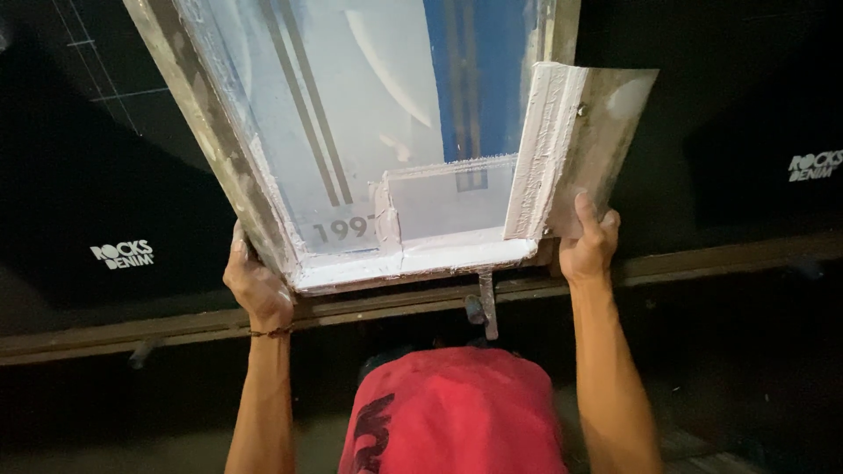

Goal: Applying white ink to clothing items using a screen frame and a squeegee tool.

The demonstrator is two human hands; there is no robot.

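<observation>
Table: long dark printing table point(720, 132), takes up pretty much the whole shot, with black fabric laid flat over it and small white logo prints on both sides.

Rail: a worn wooden rail point(702, 259) runs along the near edge of the table, just under the hands.

Screen frame: big screen-printing frame point(219, 149) sitting over the black fabric in the middle. Its mesh is see-through, with stripe shapes and blue tape visible, and its edges are caked in white ink. The near edge sits right above the rail.

Shirt: red shirt point(457, 412) with a black print on it, bottom center, between the two arms.

Squeegee: wide flat squeegee point(571, 149), white ink smeared thick down its blade. It's tilted up against the frame's right side, with the near end down at the frame's near right corner.

White ink: thick pool of white ink point(457, 250) sitting along the inside of the frame's near edge.

Left hand: left hand point(256, 285) is closed around the near left corner of the frame, thumb up the side. There's a thin band on the wrist.

Right hand: right hand point(587, 246) is gripping the bottom end of the squeegee, thumb pressed up on its face, fingers curled behind it.
</observation>
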